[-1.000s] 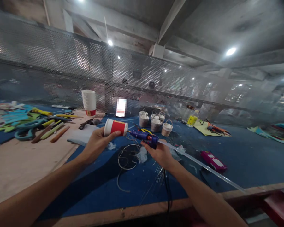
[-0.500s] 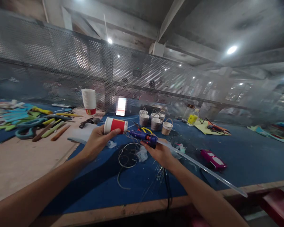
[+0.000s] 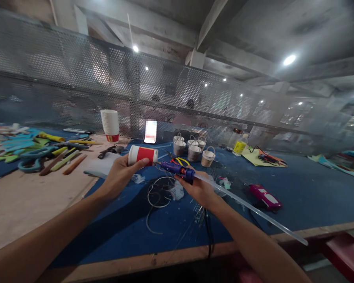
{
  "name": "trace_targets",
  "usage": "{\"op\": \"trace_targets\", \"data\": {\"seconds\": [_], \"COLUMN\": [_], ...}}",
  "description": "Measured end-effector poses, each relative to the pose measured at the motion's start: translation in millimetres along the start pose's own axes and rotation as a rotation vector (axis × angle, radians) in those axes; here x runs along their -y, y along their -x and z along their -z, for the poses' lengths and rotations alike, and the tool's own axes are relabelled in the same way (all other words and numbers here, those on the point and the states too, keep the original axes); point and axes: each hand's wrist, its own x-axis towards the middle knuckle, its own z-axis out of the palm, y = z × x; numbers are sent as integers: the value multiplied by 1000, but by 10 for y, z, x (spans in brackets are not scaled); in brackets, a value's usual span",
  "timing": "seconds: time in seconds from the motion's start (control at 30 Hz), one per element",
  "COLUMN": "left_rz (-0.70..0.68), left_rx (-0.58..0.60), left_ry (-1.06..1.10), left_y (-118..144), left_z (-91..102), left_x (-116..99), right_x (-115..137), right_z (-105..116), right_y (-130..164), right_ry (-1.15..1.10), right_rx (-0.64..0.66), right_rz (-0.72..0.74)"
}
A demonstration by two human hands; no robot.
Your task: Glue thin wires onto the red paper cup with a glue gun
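Cup (image 3: 142,154) lies sideways gripped in the left hand (image 3: 119,175), glue gun (image 3: 177,169) clasped in the right hand (image 3: 199,190), nozzle at its base.

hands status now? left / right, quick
Left hand: closed around a red and white paper cup, held on its side.
Right hand: closed on a blue glue gun, nozzle at the cup's base.

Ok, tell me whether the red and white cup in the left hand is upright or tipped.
Tipped. The cup lies sideways in the left hand, one end toward the glue gun.
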Motion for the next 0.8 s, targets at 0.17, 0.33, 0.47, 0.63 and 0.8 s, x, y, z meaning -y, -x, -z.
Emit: {"op": "trace_targets", "data": {"seconds": [0.17,0.33,0.47,0.63,0.8], "left_rz": [-6,-1,-3,-9,-24], "left_rx": [11,15,4,14,0], "left_ry": [3,3,6,13,1], "left_y": [1,3,-5,-18,-27], "left_z": [16,13,16,24,21], "left_x": [15,12,37,71,72], "right_x": [38,60,79,105,112], "right_z": [33,44,61,85,96], "right_y": [-2,4,7,7,8], "right_ry": [15,8,29,42,21], "right_rx": [17,35,40,40,50], "right_rz": [3,-5,10,26,31]}}
